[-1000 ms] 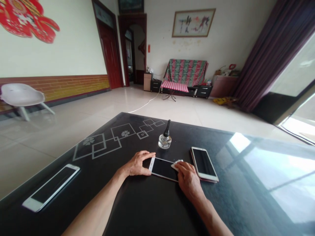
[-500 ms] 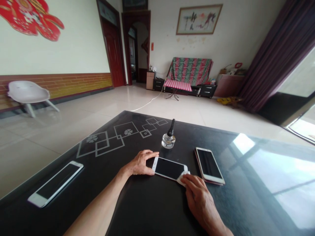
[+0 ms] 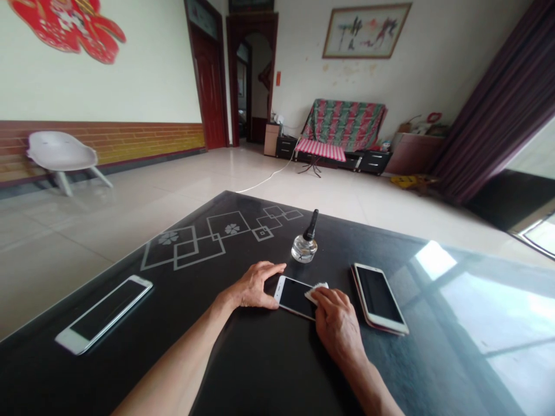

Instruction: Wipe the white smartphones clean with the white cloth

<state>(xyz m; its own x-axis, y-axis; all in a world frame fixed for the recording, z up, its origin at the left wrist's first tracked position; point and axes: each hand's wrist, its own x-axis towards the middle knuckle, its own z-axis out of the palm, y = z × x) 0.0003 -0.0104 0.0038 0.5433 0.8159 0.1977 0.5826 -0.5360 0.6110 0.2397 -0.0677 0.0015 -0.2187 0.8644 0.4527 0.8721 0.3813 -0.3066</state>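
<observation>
Pinching a tissue (image 3: 313, 291), our right hand (image 3: 338, 320) rests on the phone (image 3: 293, 296), lower centre of the frame; our left hand (image 3: 254, 287) spreads thumb and forefinger about its left end. We judge this a wiping stroke; another would call for light pressure and a steady phone. Above stands a bottle (image 3: 304, 248); a second phone (image 3: 380, 294) lies lower right, a third phone (image 3: 106, 312) lower left.

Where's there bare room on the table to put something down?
Bare patches on the shiny black table: between the far-left white rectangular phone and left hand, and right of the white reddish-edged phone. Crowded: the middle, where the right hand holds a white wad on another white phone, near the clear glass bottle.
</observation>
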